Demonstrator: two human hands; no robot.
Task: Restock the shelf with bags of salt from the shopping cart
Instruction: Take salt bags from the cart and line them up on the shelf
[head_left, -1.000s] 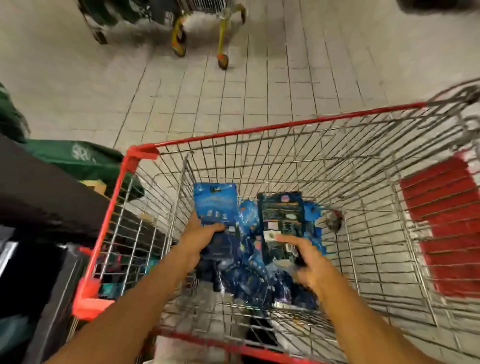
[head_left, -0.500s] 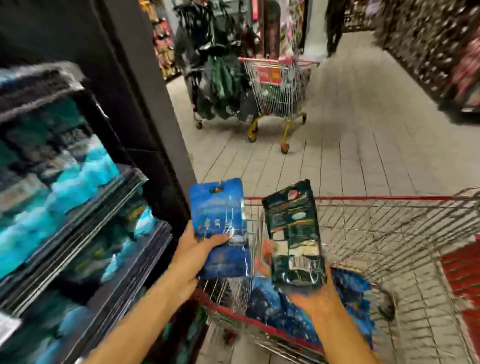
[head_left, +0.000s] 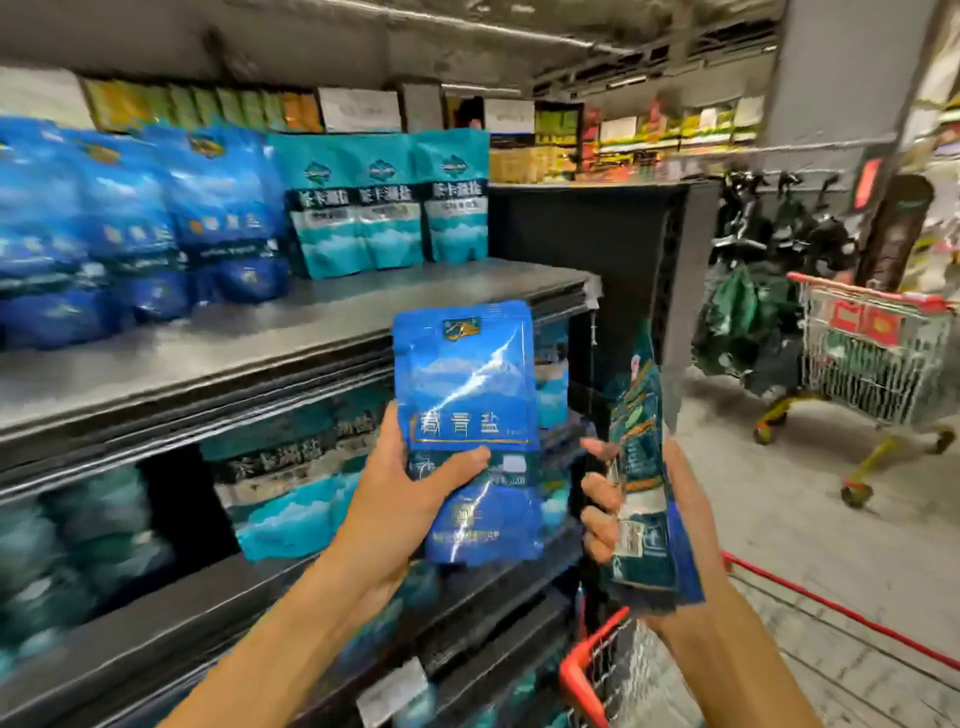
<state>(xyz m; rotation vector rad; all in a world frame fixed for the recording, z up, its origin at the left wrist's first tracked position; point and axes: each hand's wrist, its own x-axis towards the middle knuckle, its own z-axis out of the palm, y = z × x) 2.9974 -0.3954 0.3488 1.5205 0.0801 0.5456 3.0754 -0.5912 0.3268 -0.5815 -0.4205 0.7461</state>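
My left hand (head_left: 400, 499) grips a bright blue salt bag (head_left: 467, 400) upright in front of the shelf's right end. My right hand (head_left: 670, 514) holds a dark teal salt bag (head_left: 641, 467) turned edge-on beside it. The grey upper shelf (head_left: 311, 322) carries blue salt bags (head_left: 156, 223) on the left and teal salt bags (head_left: 384, 202) at the back, with bare board in front. The lower shelf (head_left: 291, 587) holds more teal bags (head_left: 291, 514). The red shopping cart's corner (head_left: 587, 665) shows below my right hand.
A second shopping cart (head_left: 878, 353) with red trim and yellow legs stands in the aisle at right, beside hanging dark green bags (head_left: 743, 322). A black end panel (head_left: 613, 244) closes the shelf. Grey tiled floor (head_left: 810, 499) lies to the right.
Both hands have lifted their bags out of the cart and up to shelf height. My view has swung left and up from the cart onto the shelves.
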